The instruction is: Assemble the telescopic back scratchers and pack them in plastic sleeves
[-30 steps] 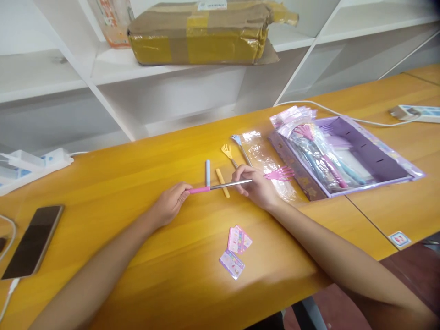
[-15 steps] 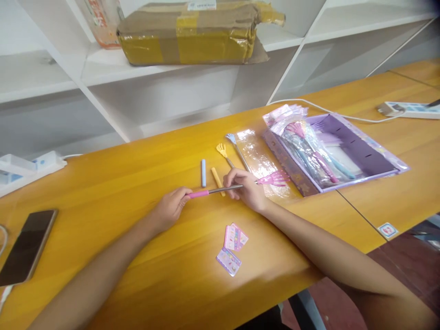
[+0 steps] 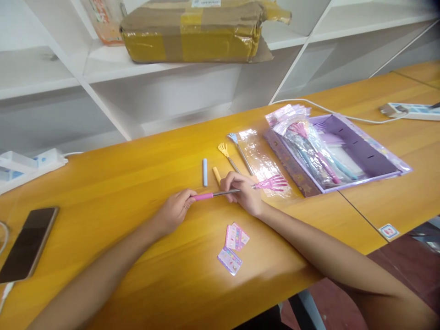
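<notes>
A pink back scratcher (image 3: pixel 223 192) with a metal rod lies level between my hands. My left hand (image 3: pixel 177 210) is closed around its pink handle. My right hand (image 3: pixel 244 195) grips the rod close to the pink hand-shaped head, which points right. Just beyond my right hand lie a yellow scratcher head (image 3: pixel 223 149) and a blue scratcher head (image 3: pixel 233 137), each on a metal rod. A loose blue handle (image 3: pixel 205 172) and a yellow handle (image 3: pixel 217 175), partly hidden by my right hand, rest beside them. Small printed cards (image 3: pixel 231 260) lie nearer me.
A purple box (image 3: pixel 374 167) with bagged back scratchers (image 3: pixel 318 151) stands at right, a clear plastic bag (image 3: pixel 264 156) beside it. A phone (image 3: pixel 29 243) and power strip (image 3: pixel 30 169) are at left. On the white shelf behind sits a taped carton (image 3: pixel 192 34).
My right hand has shifted slightly left along the rod, toward the handle. Both hands keep their hold on the pink back scratcher. The whole view has moved a little.
</notes>
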